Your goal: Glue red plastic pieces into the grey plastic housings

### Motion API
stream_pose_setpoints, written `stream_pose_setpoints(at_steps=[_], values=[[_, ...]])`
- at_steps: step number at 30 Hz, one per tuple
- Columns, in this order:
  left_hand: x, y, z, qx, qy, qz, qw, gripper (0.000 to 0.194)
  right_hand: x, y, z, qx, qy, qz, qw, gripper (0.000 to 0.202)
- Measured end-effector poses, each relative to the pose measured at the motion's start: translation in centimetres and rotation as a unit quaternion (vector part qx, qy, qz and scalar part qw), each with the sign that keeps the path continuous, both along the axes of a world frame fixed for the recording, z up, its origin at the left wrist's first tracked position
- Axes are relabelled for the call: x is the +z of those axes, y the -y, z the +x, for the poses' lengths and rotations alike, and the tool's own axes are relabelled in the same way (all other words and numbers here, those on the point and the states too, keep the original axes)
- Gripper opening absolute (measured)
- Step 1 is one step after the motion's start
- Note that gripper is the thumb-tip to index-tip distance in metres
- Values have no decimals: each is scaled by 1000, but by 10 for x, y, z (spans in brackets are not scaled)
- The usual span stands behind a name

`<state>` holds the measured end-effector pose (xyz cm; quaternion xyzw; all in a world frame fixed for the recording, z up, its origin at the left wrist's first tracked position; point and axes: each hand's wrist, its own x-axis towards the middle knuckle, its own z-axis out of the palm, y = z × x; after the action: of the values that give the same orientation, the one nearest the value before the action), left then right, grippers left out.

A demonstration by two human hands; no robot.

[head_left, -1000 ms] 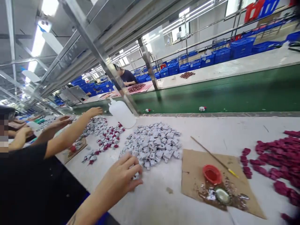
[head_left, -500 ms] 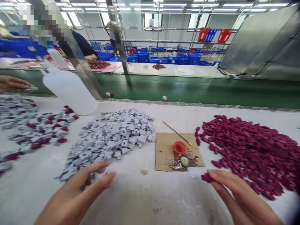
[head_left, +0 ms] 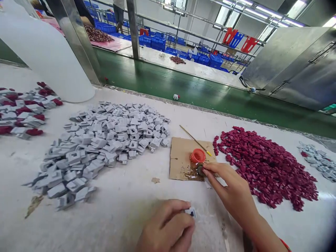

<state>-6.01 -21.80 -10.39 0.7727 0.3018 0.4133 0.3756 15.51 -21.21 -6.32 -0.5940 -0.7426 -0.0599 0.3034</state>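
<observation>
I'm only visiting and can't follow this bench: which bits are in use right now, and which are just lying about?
In use:
left hand pinching a small grey piece
right hand at the small round dish on the cardboard

Lying about:
grey pile
magenta pile
white bottle
thin stick
red cap

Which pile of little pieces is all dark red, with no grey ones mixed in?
The dark red pile on the right, beside the cardboard. The big middle pile is all grey; the far-left pile mixes both.

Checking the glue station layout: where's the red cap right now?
Head view, right of centre: the red cap sits on the cardboard square, between the grey pile and the magenta pile, just above the right hand fingertips.
</observation>
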Motion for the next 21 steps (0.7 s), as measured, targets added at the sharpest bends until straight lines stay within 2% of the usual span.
stream_pose_setpoints(at_steps=[2,4,7,11,16,21], values=[[-7,0,1,13,-35,52,998,18,1,3,-2,-6,-2,0,1000,12],[-10,-1,3,24,-57,60,996,18,3,10,-7,-25,-22,8,999,15],[-9,-3,4,36,-70,54,995,21,2,27,-21,-45,-123,17,991,19],[-6,-3,4,28,-58,58,996,22,-9,54,-45,-7,-242,-9,970,26],[-6,-2,3,37,-53,14,998,22,-25,66,-62,-29,-269,-17,963,31],[-4,-2,5,38,-48,10,998,23,-25,62,-60,-3,-229,-38,973,33]])
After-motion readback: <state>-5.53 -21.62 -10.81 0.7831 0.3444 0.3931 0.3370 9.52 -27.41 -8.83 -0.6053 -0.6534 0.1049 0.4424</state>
